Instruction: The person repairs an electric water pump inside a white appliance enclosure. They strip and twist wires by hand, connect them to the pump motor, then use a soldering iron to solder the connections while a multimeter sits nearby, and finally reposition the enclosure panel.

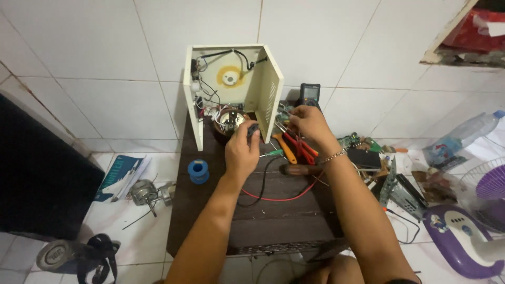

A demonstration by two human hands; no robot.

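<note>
Presently: left hand (241, 151) clenched on a small dark probe (253, 129) beside the round copper coil (230, 121) inside the cream metal box (268, 92); right hand (309, 124) pinching thin wires (284, 117) just right of it.

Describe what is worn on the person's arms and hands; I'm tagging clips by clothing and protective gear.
Both forearms are bare, no sleeves reaching into view. The left hand wears no glove, ring or watch that shows. The right hand is also ungloved; a thin, pale beaded bracelet circles its wrist. No protective gear shows.
</note>
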